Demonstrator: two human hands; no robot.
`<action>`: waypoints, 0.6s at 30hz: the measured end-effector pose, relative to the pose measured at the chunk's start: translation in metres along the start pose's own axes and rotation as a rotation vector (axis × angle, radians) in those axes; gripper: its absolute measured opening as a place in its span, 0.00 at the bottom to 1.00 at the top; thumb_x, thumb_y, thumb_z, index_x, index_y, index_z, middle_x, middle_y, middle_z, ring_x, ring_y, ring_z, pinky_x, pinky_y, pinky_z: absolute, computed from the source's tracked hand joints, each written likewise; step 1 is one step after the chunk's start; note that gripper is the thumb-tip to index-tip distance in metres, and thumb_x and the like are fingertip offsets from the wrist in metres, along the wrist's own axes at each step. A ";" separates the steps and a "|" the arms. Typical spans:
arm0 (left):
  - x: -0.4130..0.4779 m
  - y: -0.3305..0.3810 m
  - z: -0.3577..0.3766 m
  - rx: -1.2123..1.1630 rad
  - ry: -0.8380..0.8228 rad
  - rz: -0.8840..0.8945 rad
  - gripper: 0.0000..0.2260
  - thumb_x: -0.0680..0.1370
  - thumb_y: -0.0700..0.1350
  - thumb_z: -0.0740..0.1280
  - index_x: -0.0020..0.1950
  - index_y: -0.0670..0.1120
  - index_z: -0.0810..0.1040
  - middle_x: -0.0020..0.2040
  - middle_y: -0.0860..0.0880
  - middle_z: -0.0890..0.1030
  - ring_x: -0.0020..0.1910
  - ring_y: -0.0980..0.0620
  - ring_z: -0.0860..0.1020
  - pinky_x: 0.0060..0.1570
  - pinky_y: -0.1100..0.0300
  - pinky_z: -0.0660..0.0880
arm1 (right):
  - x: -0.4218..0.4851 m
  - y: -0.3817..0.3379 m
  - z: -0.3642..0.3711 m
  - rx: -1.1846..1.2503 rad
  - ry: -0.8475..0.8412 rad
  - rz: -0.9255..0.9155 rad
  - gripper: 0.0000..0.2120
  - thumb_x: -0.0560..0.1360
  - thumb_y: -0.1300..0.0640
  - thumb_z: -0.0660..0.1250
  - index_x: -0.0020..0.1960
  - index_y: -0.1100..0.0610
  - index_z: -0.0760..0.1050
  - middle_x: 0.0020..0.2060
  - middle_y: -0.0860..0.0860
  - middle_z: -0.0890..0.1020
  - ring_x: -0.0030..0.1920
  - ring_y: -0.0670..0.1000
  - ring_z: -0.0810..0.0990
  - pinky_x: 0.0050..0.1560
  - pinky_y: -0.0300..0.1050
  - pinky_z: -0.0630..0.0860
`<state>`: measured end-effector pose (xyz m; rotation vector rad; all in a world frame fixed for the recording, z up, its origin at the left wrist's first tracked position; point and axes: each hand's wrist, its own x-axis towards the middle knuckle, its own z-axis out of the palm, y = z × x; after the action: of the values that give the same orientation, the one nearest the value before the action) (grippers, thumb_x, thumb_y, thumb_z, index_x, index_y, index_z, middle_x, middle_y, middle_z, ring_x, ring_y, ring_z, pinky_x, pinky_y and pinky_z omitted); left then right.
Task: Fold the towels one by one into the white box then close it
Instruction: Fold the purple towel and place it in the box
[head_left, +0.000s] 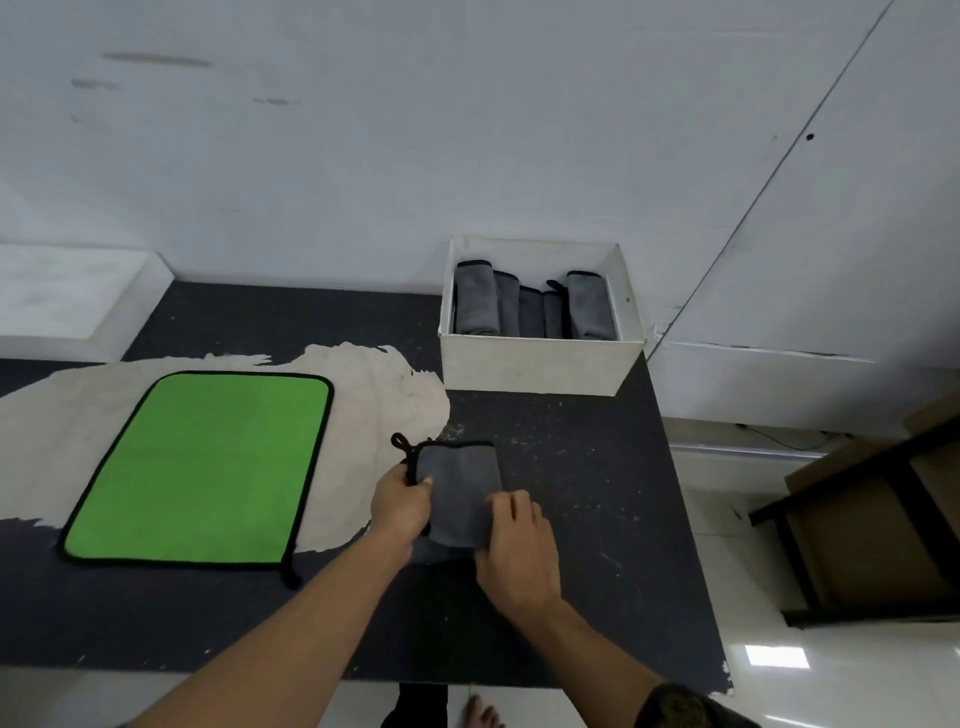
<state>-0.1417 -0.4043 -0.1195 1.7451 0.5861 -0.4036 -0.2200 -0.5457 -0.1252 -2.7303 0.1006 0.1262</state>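
The grey towel (460, 488) is on the dark table (571, 467) right in front of you, already down to a small thick rectangle, w/ its black hanging loop (401, 442) sticking out at the far left corner. Your left hand (402, 506) pinches the left edge, thumb on top and fingers under. Your right hand (514, 551) lies over the near right corner w/ fingers bent on the cloth; can't tell if it grips the edge or just presses. This looks like the last fold, or the squaring-up before lifting. Line up the black-trimmed edges first, then press the crease flat w/ the right palm so the layers don't spring open. Tuck the loop in or let it trail, but don't let it snag when you lift. The white box (535, 358) sits at the far right of the table, apart from the towel, w/ folded towels (530, 306) standing on edge in a row. Judging by that, pick this one up pinched across all layers, turn it upright and slot it into whatever gap is left, prob. tight. The green towel (208, 467) lies flat to your left, not yet folded. No lid that I can make out.
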 end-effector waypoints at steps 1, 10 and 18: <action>0.004 -0.006 -0.007 0.053 0.015 0.004 0.05 0.78 0.39 0.65 0.53 0.46 0.77 0.50 0.45 0.82 0.50 0.45 0.80 0.55 0.45 0.78 | 0.001 0.001 0.002 -0.018 -0.038 0.012 0.22 0.70 0.56 0.70 0.62 0.52 0.67 0.58 0.52 0.71 0.52 0.52 0.74 0.52 0.46 0.74; 0.018 -0.024 -0.029 0.326 0.100 0.083 0.11 0.74 0.38 0.68 0.57 0.45 0.79 0.43 0.48 0.82 0.45 0.47 0.79 0.46 0.58 0.75 | 0.010 0.009 0.010 -0.051 -0.168 0.009 0.21 0.75 0.59 0.66 0.65 0.53 0.63 0.63 0.54 0.63 0.50 0.51 0.74 0.53 0.46 0.76; 0.014 -0.028 -0.035 0.474 0.091 0.124 0.16 0.72 0.37 0.66 0.60 0.42 0.79 0.41 0.49 0.82 0.43 0.51 0.77 0.43 0.61 0.70 | 0.004 0.015 0.012 -0.025 -0.165 -0.036 0.15 0.75 0.60 0.64 0.61 0.54 0.67 0.61 0.53 0.64 0.50 0.51 0.73 0.48 0.43 0.72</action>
<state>-0.1475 -0.3630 -0.1411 2.2504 0.4658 -0.3989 -0.2179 -0.5548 -0.1430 -2.7321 0.0030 0.3439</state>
